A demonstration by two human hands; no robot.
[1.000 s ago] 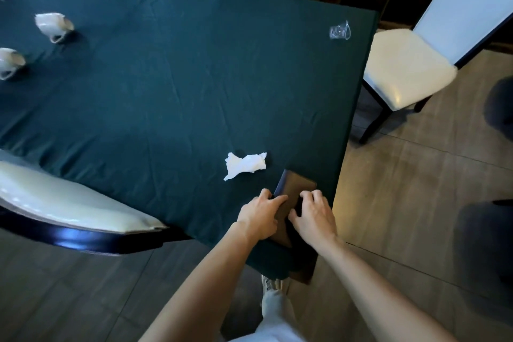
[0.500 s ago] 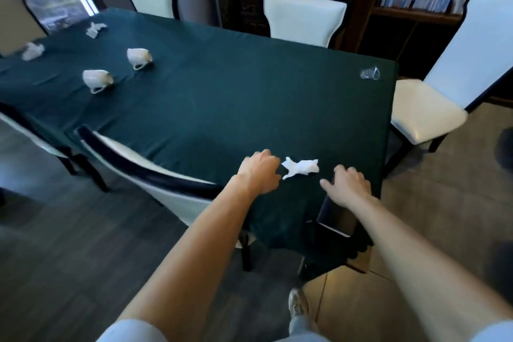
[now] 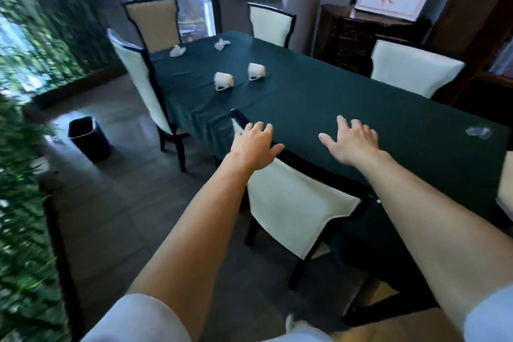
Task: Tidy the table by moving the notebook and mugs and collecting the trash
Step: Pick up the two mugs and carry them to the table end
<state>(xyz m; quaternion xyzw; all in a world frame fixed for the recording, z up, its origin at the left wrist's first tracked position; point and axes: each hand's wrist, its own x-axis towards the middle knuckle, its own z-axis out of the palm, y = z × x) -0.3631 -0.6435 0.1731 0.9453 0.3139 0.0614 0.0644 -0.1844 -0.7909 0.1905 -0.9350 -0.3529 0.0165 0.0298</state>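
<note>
Two white mugs [image 3: 223, 80] [image 3: 256, 71] lie on their sides on the green tablecloth [image 3: 319, 97] toward the far end. Beyond them sit two crumpled white tissues [image 3: 177, 50] [image 3: 222, 44]. A clear crumpled plastic cup [image 3: 478, 132] rests near the table's right edge. My left hand [image 3: 254, 146] hovers with fingers spread over the top of the near chair's back. My right hand [image 3: 351, 140] is open above the cloth, holding nothing. The notebook and the near tissue are out of view.
A white chair [image 3: 294, 203] with a dark frame stands against the table's near side, another [image 3: 138, 78] further left. More chairs [image 3: 270, 25] [image 3: 413, 69] line the far side. A black bin [image 3: 87, 137] stands on the floor at left. A dark cabinet [image 3: 361, 39] is behind.
Both hands have let go of the notebook and lifted off the table's corner. The view has swung left and up, so the notebook and near tissue have dropped out of sight.
</note>
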